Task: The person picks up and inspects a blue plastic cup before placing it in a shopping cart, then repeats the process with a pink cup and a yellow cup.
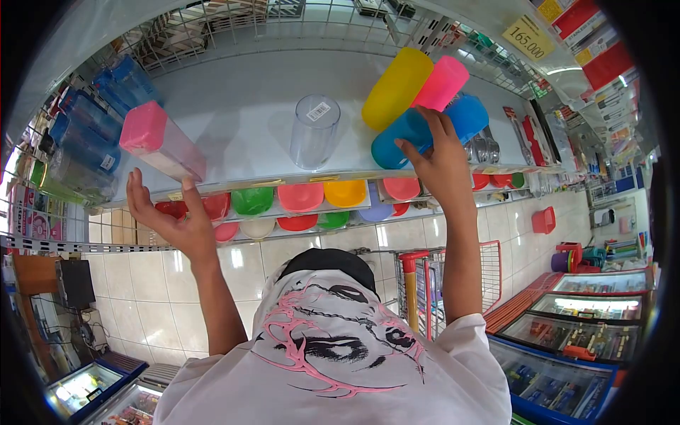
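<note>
Left hand (170, 221): fingers wide, near pink container (164, 145), 10 o'clock. Right hand (443, 157): fingers holding teal cup (397, 143), 1 o'clock. Price tag (528, 37), between 1 and 2 o'clock: "165.000".

Overall light: bright, whitish, spread fairly evenly
Shelf (248, 85): pale surface, soft-edged grey shadows beside the pink container (164, 142)
Floor tiles (283, 258): glossy, with white streaks of glare
Glass cases (591, 306): hard white reflections on their tops
Clear cup (316, 134): thin highlights, outline still readable
Price tag (528, 38): large digits legible
Edges: strong fisheye bending, dark rounded corners
Focus: middle fairly crisp, small goods toward the sides soft
</note>
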